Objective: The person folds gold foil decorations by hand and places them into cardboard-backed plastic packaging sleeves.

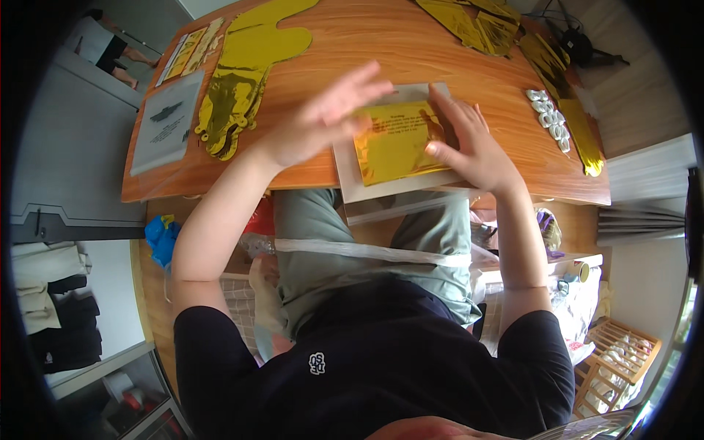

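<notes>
A folded square of shiny gold foil (392, 161) with small dark print lies near the table's front edge. Beneath it is a pale flat sheet or board (347, 172), which sticks out past the edge toward my lap. My right hand (473, 143) rests along the right side of the foil, fingers stretched and thumb apart. Over the foil's upper left corner, my left hand (334, 114) is raised with its fingers extended, blurred by motion. Nothing shows in either hand.
On the wooden table (330, 55) lie a flat gold foil balloon (257, 55) at left, more gold foil (469, 26) at far right, a clear printed bag (165, 121) and several white ribbon coils (550, 121). A white strip (367, 251) crosses my lap. Another person (103, 48) appears at upper left.
</notes>
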Available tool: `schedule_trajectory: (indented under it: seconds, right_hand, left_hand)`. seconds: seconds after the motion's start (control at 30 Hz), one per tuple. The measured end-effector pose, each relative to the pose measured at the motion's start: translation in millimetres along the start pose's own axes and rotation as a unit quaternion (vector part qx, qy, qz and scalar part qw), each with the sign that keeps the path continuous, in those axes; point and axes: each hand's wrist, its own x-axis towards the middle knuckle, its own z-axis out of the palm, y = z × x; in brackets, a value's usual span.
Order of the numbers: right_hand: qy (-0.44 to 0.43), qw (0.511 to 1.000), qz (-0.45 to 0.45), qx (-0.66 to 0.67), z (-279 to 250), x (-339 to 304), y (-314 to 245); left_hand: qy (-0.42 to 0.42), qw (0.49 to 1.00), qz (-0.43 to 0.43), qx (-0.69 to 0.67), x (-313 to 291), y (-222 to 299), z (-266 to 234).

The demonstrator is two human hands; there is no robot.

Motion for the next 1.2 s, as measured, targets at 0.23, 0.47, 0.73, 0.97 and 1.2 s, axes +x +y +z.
schedule_trajectory:
  seconds: [0.23, 0.47, 0.73, 0.97, 1.2]
  right_hand:
    - [0.154, 0.985, -0.066, -0.033, 5, -29, -46]
    - [0.114, 0.98, -0.158, -0.034, 64, -51, -101]
    - [0.159, 0.98, -0.12, -0.011, 81, -49, -106]
    - [0.129, 0.988, -0.064, 0.052, 77, -49, -115]
    - [0.098, 0.991, -0.092, -0.024, 81, -51, -114]
  left_hand:
    - [0.113, 0.974, -0.137, -0.142, -100, 41, 21]
    - [0.155, 0.915, -0.304, -0.216, -105, 10, 90]
    - [0.236, 0.93, -0.234, -0.154, -97, -9, 116]
    - [0.255, 0.942, -0.195, -0.097, -97, -7, 122]
    - [0.273, 0.937, -0.195, -0.095, -96, -6, 124]
